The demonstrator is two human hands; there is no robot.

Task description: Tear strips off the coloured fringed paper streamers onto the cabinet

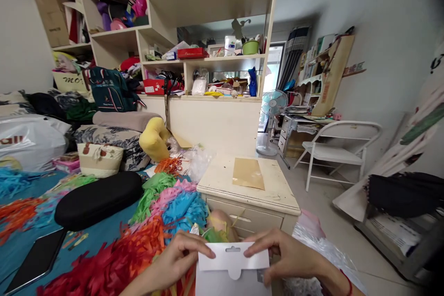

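Observation:
A white cardboard box (233, 282) with a hang hole and a rounded tab at its top stands upright low in the middle of the view. My left hand (175, 259) pinches its top left corner, thumb on the near face. At the top right corner, my right hand (282, 254) grips the edge between thumb and fingers; a red string circles that wrist. Shredded paper in red (111, 263), blue (185, 208) and green (154, 196) lies in heaps beside my left arm. The lower part of the box is cut off by the frame.
Beyond my hands stands a cream drawer cabinet (215, 173) with a brown paper sheet (248, 173) on top. A black oval case (99, 200) and a phone (36, 259) rest on the blue bed cover at left. Clear plastic wrapping (322, 252) lies at right.

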